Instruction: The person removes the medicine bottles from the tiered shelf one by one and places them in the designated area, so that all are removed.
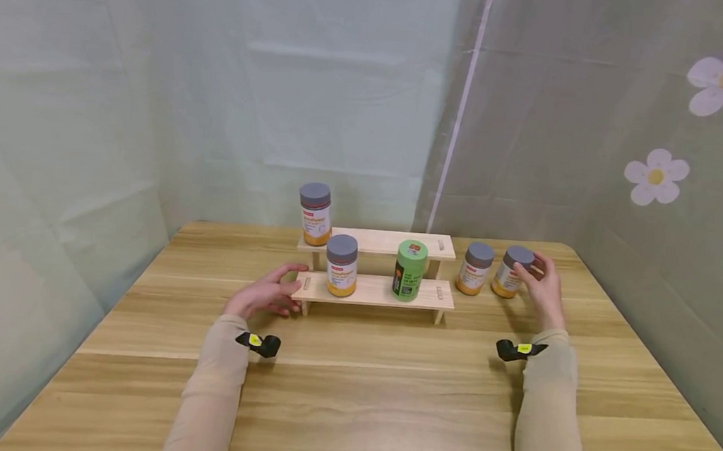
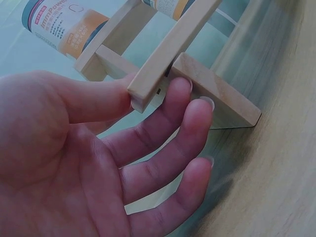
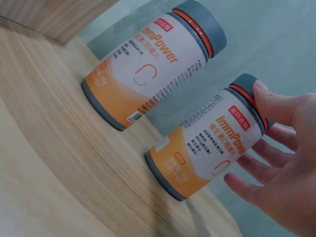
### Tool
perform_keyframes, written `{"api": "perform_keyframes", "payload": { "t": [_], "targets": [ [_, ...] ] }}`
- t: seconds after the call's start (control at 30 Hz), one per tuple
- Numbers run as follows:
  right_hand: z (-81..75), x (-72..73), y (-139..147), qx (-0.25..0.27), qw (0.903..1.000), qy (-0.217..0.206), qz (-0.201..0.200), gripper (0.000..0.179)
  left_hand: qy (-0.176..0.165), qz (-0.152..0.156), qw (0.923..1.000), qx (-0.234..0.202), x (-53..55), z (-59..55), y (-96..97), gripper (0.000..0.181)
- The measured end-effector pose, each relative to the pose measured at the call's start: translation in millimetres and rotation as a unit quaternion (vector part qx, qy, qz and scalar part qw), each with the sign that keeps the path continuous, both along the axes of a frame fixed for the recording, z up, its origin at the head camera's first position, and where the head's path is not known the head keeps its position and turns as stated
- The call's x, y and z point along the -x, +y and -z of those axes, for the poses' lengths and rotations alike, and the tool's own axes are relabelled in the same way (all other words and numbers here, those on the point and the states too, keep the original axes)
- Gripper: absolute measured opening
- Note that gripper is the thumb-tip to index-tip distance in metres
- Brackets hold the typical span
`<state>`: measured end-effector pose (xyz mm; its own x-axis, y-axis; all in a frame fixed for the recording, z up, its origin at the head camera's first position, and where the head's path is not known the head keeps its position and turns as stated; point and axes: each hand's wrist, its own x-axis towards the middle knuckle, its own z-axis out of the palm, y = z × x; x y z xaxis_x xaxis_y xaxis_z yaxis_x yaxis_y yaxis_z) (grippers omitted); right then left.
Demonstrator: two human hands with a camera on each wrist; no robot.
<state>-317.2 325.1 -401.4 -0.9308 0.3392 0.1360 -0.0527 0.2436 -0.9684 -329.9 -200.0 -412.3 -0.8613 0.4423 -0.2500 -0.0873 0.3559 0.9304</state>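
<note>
Curtained-off work area, type unclear: wood-grain tbl (image 1: 385, 404) w/ curtains (image 1: 345, 104) behind & alongside.

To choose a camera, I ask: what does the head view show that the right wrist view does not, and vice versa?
Only the head view shows the left grip, the green canister and two ImmPower bottles on the wooden stand. Only the right wrist view shows a barcode. Both show the right grip touching one of two other ImmPower bottles.

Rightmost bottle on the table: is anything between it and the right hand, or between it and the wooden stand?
Nothing visible separates the right hand from the rightmost bottle. Toward the wooden stand, another grey-lidded bottle stands in between, just right of the stand.
</note>
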Motion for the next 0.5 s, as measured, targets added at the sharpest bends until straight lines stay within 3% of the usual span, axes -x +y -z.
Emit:
{"api": "perform_keyframes", "payload": {
  "t": [0.23,0.5],
  "targets": [
    [2.0,0.6,1.5,0.019,0.9995,0.011,-0.024,0.068,0.002,0.001,1.0,0.003,-0.5,-0.6,0.9,0.056],
    [4.5,3.7,-2.5,-0.014,0.9994,0.009,-0.029,0.076,-0.004,0.003,1.0,-0.001,-1.4,-0.8,1.6,0.055]
  ]
}}
